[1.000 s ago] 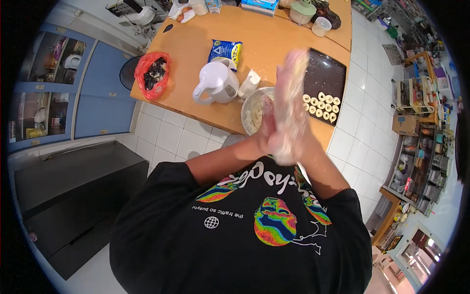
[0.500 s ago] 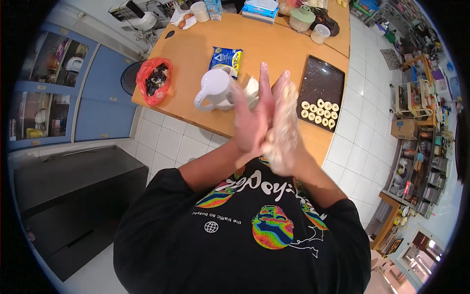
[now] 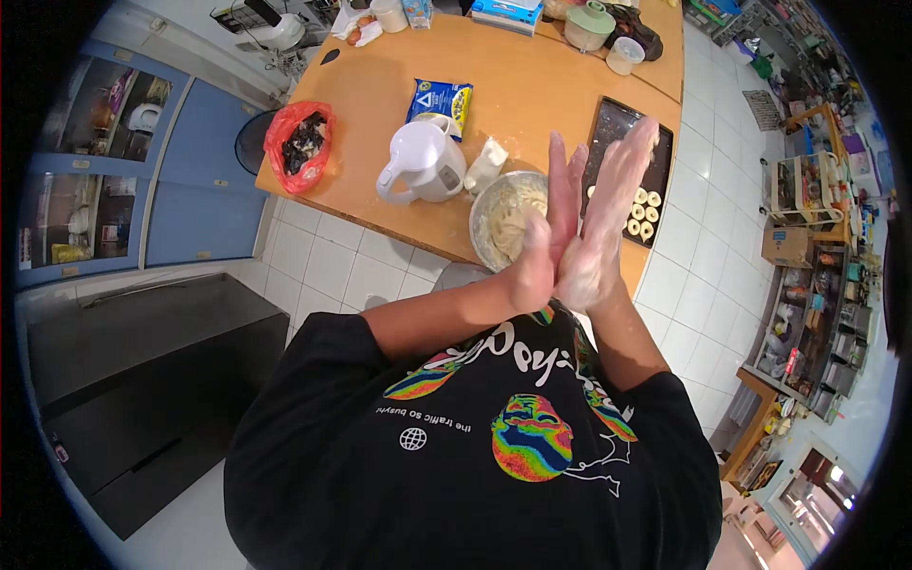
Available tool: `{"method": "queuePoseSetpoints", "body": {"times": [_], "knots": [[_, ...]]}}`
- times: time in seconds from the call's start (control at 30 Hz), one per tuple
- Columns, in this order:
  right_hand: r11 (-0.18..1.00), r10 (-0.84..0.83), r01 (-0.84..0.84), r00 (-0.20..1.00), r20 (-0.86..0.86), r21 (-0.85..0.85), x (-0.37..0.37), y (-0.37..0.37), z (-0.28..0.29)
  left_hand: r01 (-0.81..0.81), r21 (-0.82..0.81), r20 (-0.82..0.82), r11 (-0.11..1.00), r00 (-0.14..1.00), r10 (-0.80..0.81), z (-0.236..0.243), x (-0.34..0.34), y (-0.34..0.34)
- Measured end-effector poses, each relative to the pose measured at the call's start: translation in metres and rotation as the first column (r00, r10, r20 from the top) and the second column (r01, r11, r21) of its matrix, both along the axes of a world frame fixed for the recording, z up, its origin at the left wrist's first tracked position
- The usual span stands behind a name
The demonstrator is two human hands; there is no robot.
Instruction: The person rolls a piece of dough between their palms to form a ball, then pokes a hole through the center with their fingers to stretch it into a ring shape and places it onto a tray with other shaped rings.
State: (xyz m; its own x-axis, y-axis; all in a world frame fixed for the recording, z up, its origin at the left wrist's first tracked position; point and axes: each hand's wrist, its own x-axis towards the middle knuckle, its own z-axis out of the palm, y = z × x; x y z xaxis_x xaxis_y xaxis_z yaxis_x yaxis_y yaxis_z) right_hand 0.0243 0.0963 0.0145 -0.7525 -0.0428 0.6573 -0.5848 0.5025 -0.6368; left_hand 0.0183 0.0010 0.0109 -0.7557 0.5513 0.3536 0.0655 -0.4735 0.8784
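My left hand [image 3: 540,252] and my right hand [image 3: 608,218] are raised close together, palm toward palm, fingers stretched out. Pale dough or flour coats the right one; whether anything lies between the palms is hidden. Behind them is a metal bowl [image 3: 486,228] of soft pale dough [image 3: 513,209], with a crumpled white packet [image 3: 486,161] beside it. A dark tray [image 3: 617,128] on the right holds several small dough rings [image 3: 647,212], partly hidden by my right hand.
On the wooden table [image 3: 370,95] stand a white kettle [image 3: 426,161], a blue packet [image 3: 439,103], a red plastic bag [image 3: 290,171] and containers [image 3: 589,28] at the back. A black low cabinet [image 3: 142,399] is at the lower left; shelving [image 3: 798,313] lines the right beyond white floor tiles.
Both hands have shifted right since half a second ago, uncovering the bowl. My right hand now hides part of the tray and its rings.
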Motion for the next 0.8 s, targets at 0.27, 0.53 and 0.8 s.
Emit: {"method": "queuePoseSetpoints", "body": {"times": [0.27,0.53,0.8], "knots": [[0.991,0.133,-0.134,0.991,0.026,0.022,0.011,-0.014,0.016,-0.031,0.171,0.213,0.985,0.977,-0.006,-0.016,0.0,0.008],[0.958,0.277,-0.269,0.957,-0.088,0.096,0.007,-0.001,-0.01,0.047,0.344,0.495,0.938,0.84,-0.223,-0.015,-0.01,-0.004],[0.959,0.181,-0.188,0.982,0.053,0.211,-0.011,0.038,-0.05,0.013,0.429,0.726,0.903,0.59,-0.354,-0.032,-0.026,0.004]]}}
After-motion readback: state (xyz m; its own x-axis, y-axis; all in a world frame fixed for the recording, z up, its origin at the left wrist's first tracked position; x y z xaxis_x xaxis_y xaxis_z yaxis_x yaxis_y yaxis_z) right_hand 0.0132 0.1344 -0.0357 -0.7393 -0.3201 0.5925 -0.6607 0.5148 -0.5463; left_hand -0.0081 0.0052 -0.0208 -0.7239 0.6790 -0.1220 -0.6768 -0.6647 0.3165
